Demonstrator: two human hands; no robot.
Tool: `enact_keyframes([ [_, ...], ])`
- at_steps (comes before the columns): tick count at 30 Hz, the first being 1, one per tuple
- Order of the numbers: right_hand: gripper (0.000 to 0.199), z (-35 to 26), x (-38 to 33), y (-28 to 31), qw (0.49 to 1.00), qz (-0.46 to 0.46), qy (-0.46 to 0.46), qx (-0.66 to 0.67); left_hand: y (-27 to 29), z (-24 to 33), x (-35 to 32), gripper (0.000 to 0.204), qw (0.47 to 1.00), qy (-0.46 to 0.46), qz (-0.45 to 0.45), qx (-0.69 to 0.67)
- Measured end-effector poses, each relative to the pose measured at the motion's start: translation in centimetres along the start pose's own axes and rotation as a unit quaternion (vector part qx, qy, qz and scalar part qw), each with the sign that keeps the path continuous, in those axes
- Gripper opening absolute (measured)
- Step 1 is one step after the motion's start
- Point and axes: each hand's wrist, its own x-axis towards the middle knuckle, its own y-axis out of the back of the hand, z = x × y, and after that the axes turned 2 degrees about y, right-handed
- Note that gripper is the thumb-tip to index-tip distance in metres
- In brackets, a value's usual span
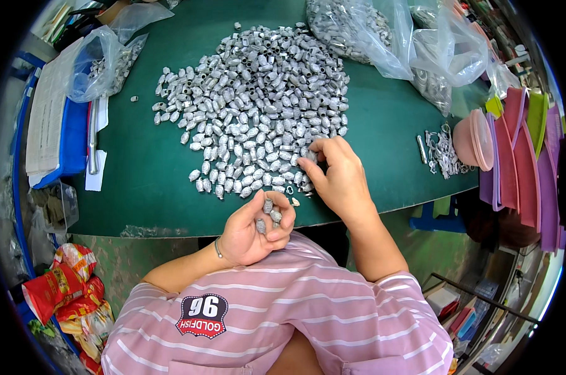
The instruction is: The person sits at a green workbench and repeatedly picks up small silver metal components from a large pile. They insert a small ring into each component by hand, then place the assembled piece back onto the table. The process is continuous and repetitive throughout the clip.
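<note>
A wide heap of small grey barrel-shaped beads (252,106), with open holes at their ends, spreads over the green table. My left hand (252,234) is cupped palm up close to my body, below the heap's near edge. Several loose beads (268,205) lie in its palm and against its curled fingers. At the heap's right near side, my right hand (342,181) reaches down with thumb and forefinger curled around a bead at the edge. Its other fingers are folded and partly hidden. A small pale fragment (295,202) lies just beyond my left fingertips.
Clear plastic bags of beads (352,31) stand at the far right, another bag (102,69) at the left beside a blue tray (77,144). On the right are small metal pieces (444,153), a pink cup (473,140) and coloured bins (514,156). The table's near edge (170,229) curves before me.
</note>
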Motion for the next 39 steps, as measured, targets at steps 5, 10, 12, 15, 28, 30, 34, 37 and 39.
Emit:
enact_keyframes([
  [5, 0.025, 0.2, -0.6, 0.7, 0.991, -0.025, -0.016, 0.132, 0.3, 0.1, 0.1, 0.042, 1.0, 0.006, -0.013, 0.007],
  [10, 0.024, 0.1, -1.8, 0.7, 0.921, -0.006, -0.086, 0.379, 0.3, 0.0, 0.0, 0.041, 1.0, 0.006, -0.001, 0.01],
  [12, 0.018, 0.2, -1.9, 1.2, 0.76, -0.039, -0.201, 0.617, 0.3, 0.1, 0.0, 0.041, 1.0, 0.009, -0.004, 0.015],
  [15, 0.008, 1.1, -1.7, 1.7, 0.506, -0.062, -0.287, 0.811, 0.4, -0.1, 0.2, 0.042, 1.0, 0.007, -0.006, 0.015],
  [28, 0.009, 1.7, -0.8, 2.1, 0.936, 0.04, -0.15, 0.315, 0.4, -0.1, 0.1, 0.039, 1.0, -0.001, -0.01, -0.003],
  [30, 0.011, 1.0, 0.0, 1.9, 0.998, 0.054, -0.001, 0.044, 0.4, -0.1, 0.1, 0.04, 1.0, -0.006, -0.005, -0.001],
  [34, 0.013, 0.5, -0.2, 1.2, 0.999, -0.05, -0.007, 0.003, 0.6, -0.2, 0.0, 0.042, 1.0, -0.012, -0.011, -0.008],
  [37, 0.014, 1.0, -0.5, 1.1, 0.997, -0.064, 0.025, 0.025, 0.7, -0.1, 0.0, 0.042, 1.0, -0.008, -0.013, 0.007],
  [39, 0.015, 0.9, -0.6, 1.4, 0.991, -0.059, 0.008, 0.118, 0.7, -0.1, 0.0, 0.042, 1.0, -0.006, -0.013, 0.017],
])
